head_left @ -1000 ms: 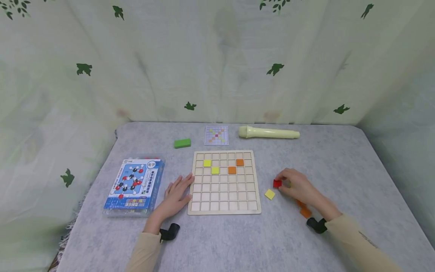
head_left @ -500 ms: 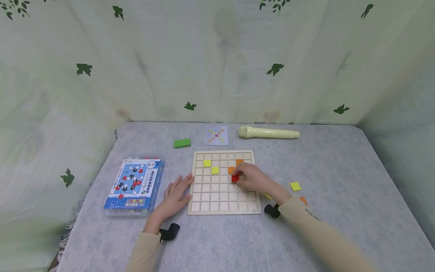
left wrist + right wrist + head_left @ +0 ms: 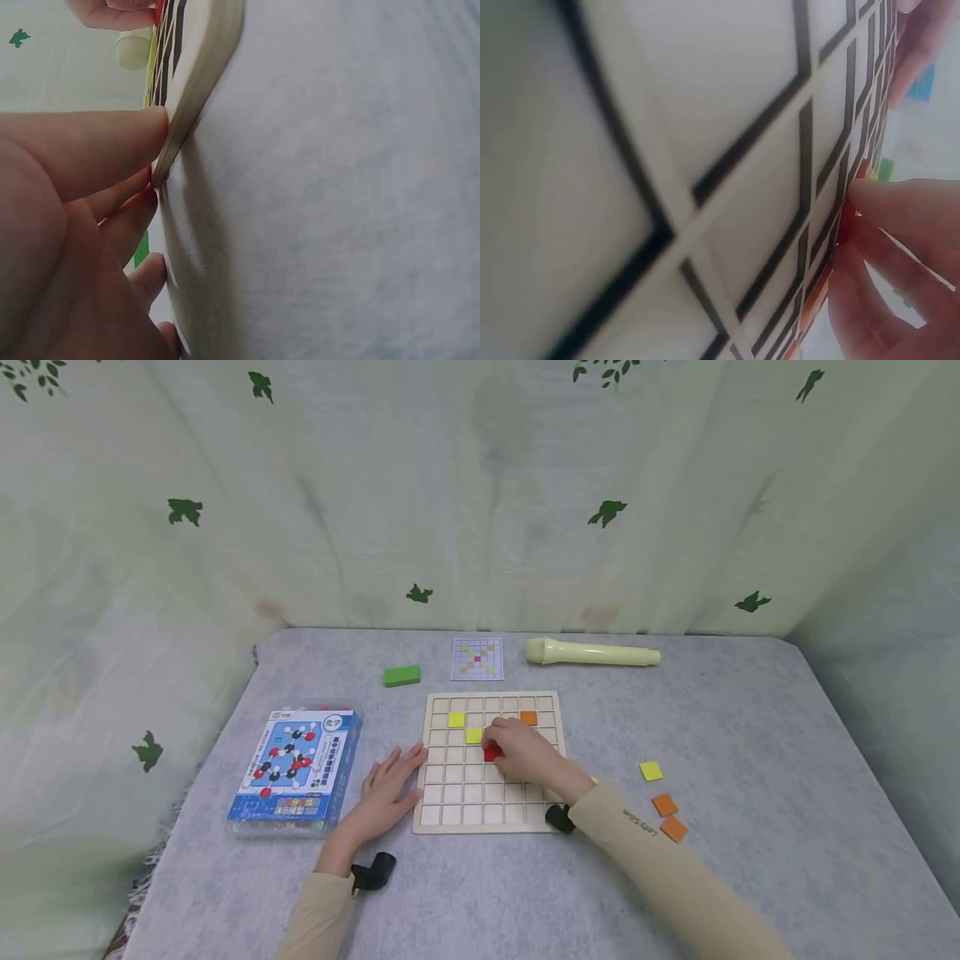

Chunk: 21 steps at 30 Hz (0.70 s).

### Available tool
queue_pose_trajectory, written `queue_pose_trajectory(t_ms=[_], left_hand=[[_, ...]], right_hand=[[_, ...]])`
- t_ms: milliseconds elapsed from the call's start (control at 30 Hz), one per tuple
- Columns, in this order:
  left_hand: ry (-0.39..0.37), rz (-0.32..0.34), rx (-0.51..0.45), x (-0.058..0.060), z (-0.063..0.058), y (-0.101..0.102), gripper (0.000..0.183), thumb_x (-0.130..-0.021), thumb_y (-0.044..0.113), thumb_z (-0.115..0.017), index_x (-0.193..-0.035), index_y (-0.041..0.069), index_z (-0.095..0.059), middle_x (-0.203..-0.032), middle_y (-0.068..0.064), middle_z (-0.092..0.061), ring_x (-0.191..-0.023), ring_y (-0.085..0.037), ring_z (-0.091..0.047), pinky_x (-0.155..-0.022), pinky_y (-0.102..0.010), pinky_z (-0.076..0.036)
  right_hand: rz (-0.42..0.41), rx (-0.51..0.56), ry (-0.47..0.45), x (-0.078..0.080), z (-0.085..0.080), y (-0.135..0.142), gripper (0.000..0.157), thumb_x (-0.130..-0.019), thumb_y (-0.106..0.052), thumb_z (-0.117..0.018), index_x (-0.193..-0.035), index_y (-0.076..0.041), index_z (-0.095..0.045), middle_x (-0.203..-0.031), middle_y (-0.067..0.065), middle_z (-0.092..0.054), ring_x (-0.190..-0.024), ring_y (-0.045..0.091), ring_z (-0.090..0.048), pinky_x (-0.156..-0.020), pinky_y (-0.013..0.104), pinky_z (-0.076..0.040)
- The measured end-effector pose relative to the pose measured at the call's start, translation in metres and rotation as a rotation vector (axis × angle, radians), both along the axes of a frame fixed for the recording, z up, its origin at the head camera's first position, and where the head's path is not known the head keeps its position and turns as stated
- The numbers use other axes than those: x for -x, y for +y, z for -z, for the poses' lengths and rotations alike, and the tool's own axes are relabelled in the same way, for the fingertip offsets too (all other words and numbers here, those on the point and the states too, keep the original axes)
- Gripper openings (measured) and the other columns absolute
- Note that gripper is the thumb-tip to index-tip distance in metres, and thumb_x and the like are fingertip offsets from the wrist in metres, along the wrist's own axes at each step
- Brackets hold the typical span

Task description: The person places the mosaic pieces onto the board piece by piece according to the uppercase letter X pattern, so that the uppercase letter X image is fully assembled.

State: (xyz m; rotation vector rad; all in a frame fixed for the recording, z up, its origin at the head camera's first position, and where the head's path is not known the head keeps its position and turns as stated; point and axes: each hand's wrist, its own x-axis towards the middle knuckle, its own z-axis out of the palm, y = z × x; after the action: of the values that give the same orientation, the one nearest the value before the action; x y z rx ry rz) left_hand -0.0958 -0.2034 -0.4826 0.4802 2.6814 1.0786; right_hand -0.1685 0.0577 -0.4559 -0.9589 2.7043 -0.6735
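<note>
A wooden grid board point(image 3: 452, 793) lies flat on the table. My right hand point(image 3: 525, 752) is over its middle and pinches a red square tile point(image 3: 491, 753) at a cell in the third row. In the right wrist view the red tile point(image 3: 846, 219) sits between thumb and fingertips, against the grid. Two yellow tiles point(image 3: 457, 720) and an orange tile point(image 3: 528, 718) show in cells of the upper rows; my right hand hides another orange tile. My left hand point(image 3: 386, 793) rests at the board's left edge, fingers extended, its fingertips touching the rim point(image 3: 184, 124).
Loose orange tiles point(image 3: 664, 805) and a yellow tile point(image 3: 651, 771) lie right of the board. Behind it are a patterned card point(image 3: 477, 659), a green block point(image 3: 402, 676) and a pale microphone-shaped object point(image 3: 592, 652). A boxed molecule model set point(image 3: 296, 768) stands left.
My right hand has carried the red tile from the table at the right onto the board, then leftward to a middle cell. My left hand has stayed at the board's edge.
</note>
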Motion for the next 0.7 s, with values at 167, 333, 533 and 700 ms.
queue_pose_trajectory(t_ms=[167,333,533,700], left_hand=[[-0.001,0.002,0.007,0.000,0.001,0.000,0.058,-0.098,0.013,-0.052,-0.150,0.005,-0.028,-0.157,-0.012,-0.020,-0.143,-0.038,-0.003,-0.108,-0.059,0.005],[0.007,0.002,0.002,0.000,0.002,-0.001,0.059,-0.098,0.013,-0.053,-0.150,0.005,-0.028,-0.157,-0.012,-0.020,-0.143,-0.038,-0.003,-0.108,-0.060,0.005],[0.007,0.002,0.013,0.002,0.004,-0.001,0.059,-0.098,0.014,-0.053,-0.151,0.006,-0.027,-0.157,-0.011,-0.020,-0.143,-0.037,-0.003,-0.108,-0.059,0.005],[-0.002,-0.001,0.011,0.001,0.002,-0.001,0.059,-0.098,0.013,-0.053,-0.150,0.005,-0.028,-0.157,-0.012,-0.021,-0.143,-0.037,-0.003,-0.109,-0.058,0.006]], right_hand=[[0.005,0.000,-0.008,-0.001,0.001,0.002,0.023,-0.084,0.006,-0.061,-0.100,-0.010,-0.068,-0.092,-0.003,-0.058,-0.088,0.015,-0.050,-0.079,0.028,-0.045],[0.034,0.072,-0.087,-0.003,-0.001,0.015,0.029,-0.086,0.006,-0.055,-0.107,-0.009,-0.068,-0.103,-0.002,-0.063,-0.094,0.014,-0.056,-0.084,0.029,-0.047],[0.112,0.201,-0.153,-0.004,-0.013,0.056,0.022,-0.088,0.002,-0.061,-0.108,-0.005,-0.067,-0.105,0.004,-0.065,-0.093,0.018,-0.058,-0.080,0.034,-0.049],[0.168,0.231,-0.143,-0.012,-0.017,0.107,0.021,-0.087,0.001,-0.063,-0.107,-0.001,-0.067,-0.104,0.008,-0.066,-0.089,0.018,-0.058,-0.077,0.035,-0.050]])
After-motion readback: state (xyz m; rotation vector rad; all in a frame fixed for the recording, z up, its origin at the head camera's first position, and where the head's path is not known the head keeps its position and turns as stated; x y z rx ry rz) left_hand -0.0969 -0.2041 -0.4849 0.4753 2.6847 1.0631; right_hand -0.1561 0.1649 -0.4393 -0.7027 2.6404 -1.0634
